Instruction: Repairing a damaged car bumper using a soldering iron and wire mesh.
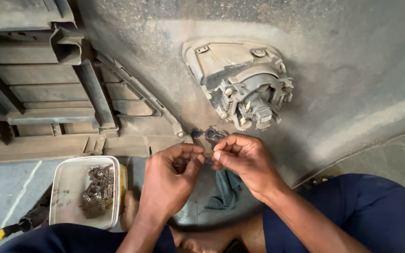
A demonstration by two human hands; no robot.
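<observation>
— How much room do we have?

— Little. Our hands meet low against the dusty bumper panel (352, 70), just under the lamp housing (242, 84); the panel's lower edge runs to the right, with grey floor tiles (5, 187) beyond it.

— And the grip?

— Our left hand (169, 180) and right hand (240, 161) both pinch one small dark part (208, 152) between fingertips, pressed together. A white tub (69, 182) of metal bits sits left, near the panel's edge; a teal rag (226, 187) lies below.

Soft, even daylight; faint shadows under the hands; sharp focus, slight edge distortion.
</observation>
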